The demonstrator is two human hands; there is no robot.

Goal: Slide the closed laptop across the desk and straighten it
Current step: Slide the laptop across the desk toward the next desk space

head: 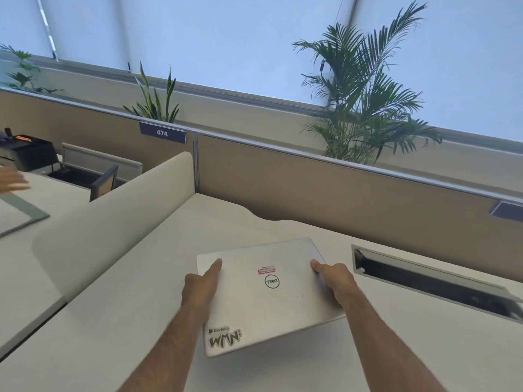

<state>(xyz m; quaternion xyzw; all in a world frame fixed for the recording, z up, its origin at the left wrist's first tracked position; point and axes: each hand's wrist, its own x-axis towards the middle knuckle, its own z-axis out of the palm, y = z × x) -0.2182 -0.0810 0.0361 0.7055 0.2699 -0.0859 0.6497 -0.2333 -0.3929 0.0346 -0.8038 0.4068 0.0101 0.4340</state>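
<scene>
A closed silver laptop [266,306] with a round logo, a red sticker and two stickers at its near left corner lies flat on the white desk [119,335], turned slightly askew to the desk's edges. My left hand [202,287] grips its left edge, thumb lying on the lid. On the opposite edge my right hand [335,282] holds the laptop, thumb on top and fingers wrapped around the side.
An open cable slot [435,281] is cut into the desk right of the laptop. A tan partition wall [339,193] runs along the back, a white curved divider [119,219] on the left. Another person's hand [12,179] shows at the far left over the neighbouring desk.
</scene>
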